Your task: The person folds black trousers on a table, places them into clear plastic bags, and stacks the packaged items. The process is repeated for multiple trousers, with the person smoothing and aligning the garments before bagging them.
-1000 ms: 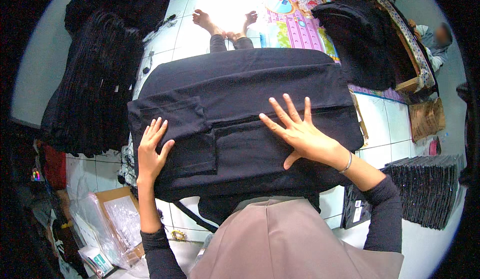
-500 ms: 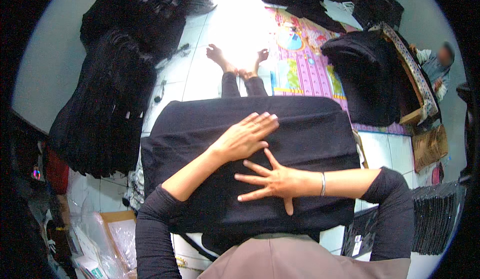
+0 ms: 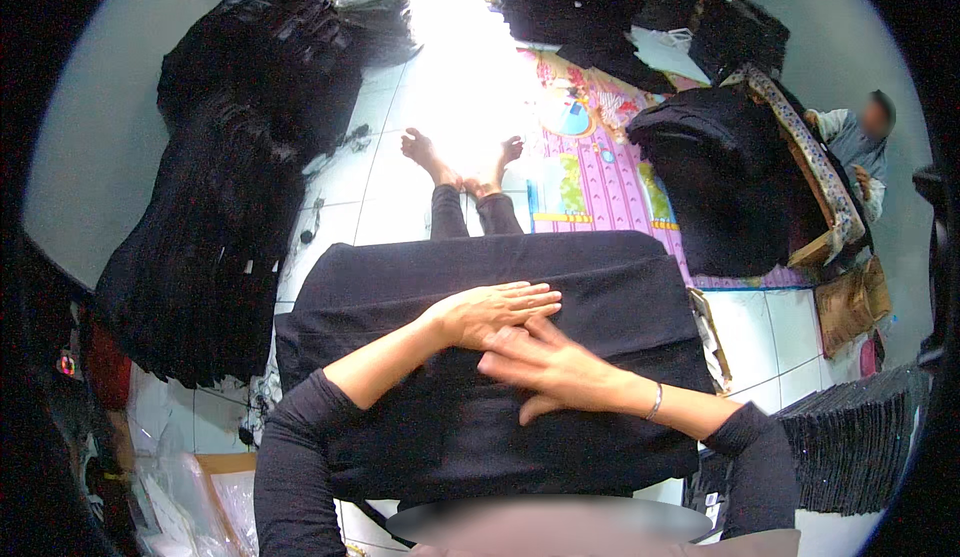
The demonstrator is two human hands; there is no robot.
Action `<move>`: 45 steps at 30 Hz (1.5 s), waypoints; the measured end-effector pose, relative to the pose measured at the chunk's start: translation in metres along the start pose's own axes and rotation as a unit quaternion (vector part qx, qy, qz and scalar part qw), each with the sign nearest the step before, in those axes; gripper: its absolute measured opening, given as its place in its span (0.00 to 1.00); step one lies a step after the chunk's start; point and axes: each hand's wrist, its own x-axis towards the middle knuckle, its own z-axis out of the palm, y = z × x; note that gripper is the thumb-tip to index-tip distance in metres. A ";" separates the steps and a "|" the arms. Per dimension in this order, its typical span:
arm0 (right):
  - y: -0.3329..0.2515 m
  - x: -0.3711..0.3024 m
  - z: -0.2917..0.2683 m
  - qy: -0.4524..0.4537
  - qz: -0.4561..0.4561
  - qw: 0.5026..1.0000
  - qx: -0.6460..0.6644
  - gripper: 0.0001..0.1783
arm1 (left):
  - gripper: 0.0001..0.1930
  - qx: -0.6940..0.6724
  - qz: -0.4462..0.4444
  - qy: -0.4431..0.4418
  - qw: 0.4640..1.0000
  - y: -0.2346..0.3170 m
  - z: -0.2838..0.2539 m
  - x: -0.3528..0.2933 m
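Note:
A folded black cloth (image 3: 420, 447) lies over a low surface in front of me, with a crease running across its far part. My left hand (image 3: 495, 314) rests flat near the cloth's middle, palm down, its fingers stretched to the right. Just nearer to me, my right hand (image 3: 560, 369) reaches in from the right, its fingers extended and slightly blurred. Its fingertips meet or overlap the left hand's underside edge; whether they touch I cannot tell. Neither hand grips anything. A thin bracelet (image 3: 654, 402) circles my right wrist.
Tall stacks of black cloth (image 3: 200, 237) stand at the left, and another black pile (image 3: 710, 177) at the right. A colourful mat (image 3: 600, 182) covers part of the tiled floor. Black packets (image 3: 850, 442) stand in a row at lower right. Another person (image 3: 862, 157) is at far right.
My right hand has moved up to the left hand, its fingers now less spread. The left hand's fingers point more to the right. The whole view has shifted, with the cloth lower in the picture.

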 end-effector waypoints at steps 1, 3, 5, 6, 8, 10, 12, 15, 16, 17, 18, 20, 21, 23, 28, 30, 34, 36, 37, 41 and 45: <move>0.009 -0.012 -0.002 0.063 0.076 0.989 -0.109 0.51 | 0.32 -0.085 -0.040 -0.001 0.996 0.000 0.000 0.000; 0.040 -0.037 -0.007 0.131 0.304 0.901 -0.279 0.48 | 0.30 0.015 -0.021 0.007 1.000 0.005 -0.001 0.001; 0.067 -0.065 -0.006 0.100 0.534 0.810 -0.219 0.43 | 0.28 0.049 -0.069 0.001 0.996 0.015 -0.001 0.003; 0.084 -0.079 -0.010 0.075 0.546 0.795 -0.252 0.40 | 0.28 0.088 -0.091 0.038 0.991 0.023 -0.001 0.004; 0.110 -0.098 -0.016 0.140 0.538 0.779 -0.291 0.33 | 0.28 0.184 -0.190 0.038 0.964 0.043 -0.002 0.001; 0.128 -0.114 -0.029 0.238 0.539 0.761 -0.271 0.24 | 0.30 0.229 -0.317 0.109 0.914 0.070 -0.002 -0.014; 0.131 -0.132 -0.042 0.311 0.584 0.745 -0.084 0.26 | 0.32 0.257 -0.426 0.173 0.850 0.100 -0.006 -0.051; 0.106 -0.162 -0.045 0.306 0.547 0.777 0.055 0.24 | 0.36 0.280 -0.609 0.264 0.694 0.157 -0.004 -0.135; 0.094 -0.172 -0.042 0.296 0.553 0.776 0.063 0.22 | 0.36 0.250 -0.690 0.270 0.623 0.178 0.002 -0.163; 0.083 -0.180 -0.039 0.279 0.523 0.805 0.014 0.21 | 0.36 0.237 -0.749 0.263 0.560 0.200 0.011 -0.187; 0.071 -0.186 -0.037 0.233 0.534 0.812 -0.034 0.21 | 0.35 0.139 -0.786 0.317 0.512 0.221 0.021 -0.209; 0.052 -0.192 -0.032 0.254 0.506 0.823 -0.045 0.23 | 0.24 0.103 -0.757 0.425 0.485 0.255 0.043 -0.236; 0.044 -0.191 -0.032 0.318 0.457 0.830 0.005 0.22 | 0.22 0.072 -0.771 0.447 0.448 0.262 0.051 -0.243; 0.035 -0.182 -0.036 0.380 0.479 0.718 0.332 0.16 | 0.18 0.041 -0.757 0.507 0.409 0.273 0.062 -0.245; 0.040 -0.147 -0.060 0.478 0.424 0.501 0.584 0.08 | 0.12 0.132 -0.605 0.668 0.412 0.249 0.039 -0.208; 0.042 -0.144 -0.072 0.463 0.347 0.478 0.661 0.10 | 0.13 0.079 -0.525 0.705 0.470 0.238 0.011 -0.197; 0.020 -0.173 -0.096 0.574 0.226 0.782 -0.090 0.15 | 0.13 0.116 -0.476 0.744 0.454 0.224 -0.025 -0.170; -0.012 -0.206 -0.111 0.634 0.282 0.720 -0.032 0.16 | 0.14 0.106 -0.469 0.756 0.444 0.222 -0.021 -0.157; -0.028 -0.220 -0.119 0.669 0.286 0.681 0.086 0.16 | 0.14 0.123 -0.517 0.725 0.437 0.219 -0.014 -0.148; -0.078 -0.241 -0.131 0.707 0.294 0.594 0.247 0.18 | 0.29 0.067 -0.561 0.620 0.544 0.206 0.023 -0.107; -0.105 -0.202 -0.124 0.678 0.332 0.604 0.255 0.20 | 0.39 0.062 -0.446 0.441 0.777 0.190 0.026 -0.069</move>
